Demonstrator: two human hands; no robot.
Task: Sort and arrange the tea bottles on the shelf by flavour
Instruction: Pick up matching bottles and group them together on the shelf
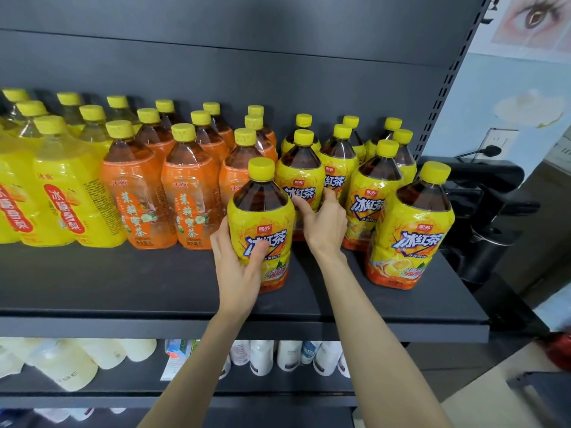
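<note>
The yellow pear-drink bottles (58, 193) at the far left of the shelf (154, 285) are cut off by the frame edge, and the rows behind every front bottle show little more than caps and shoulders. On the lower shelf (278, 387) the pale bottles are blurred and their labels cannot be read.

The left hand (238, 264) is wrapped around the lower half of an iced black tea bottle (262, 223), thumb across the front of the label, fingers hidden behind it; the bottle is upright, near the shelf's front edge, just ahead of the orange jasmine tea bottles (139, 193). Whether its base touches the shelf is unclear. The right hand (324, 220) reaches further back, fingers curled against the side of the next iced black tea bottle (301, 186) in the group; how firmly it grips cannot be told. Another bottle of that flavour (411, 230) stands alone near the shelf's right end.
</note>
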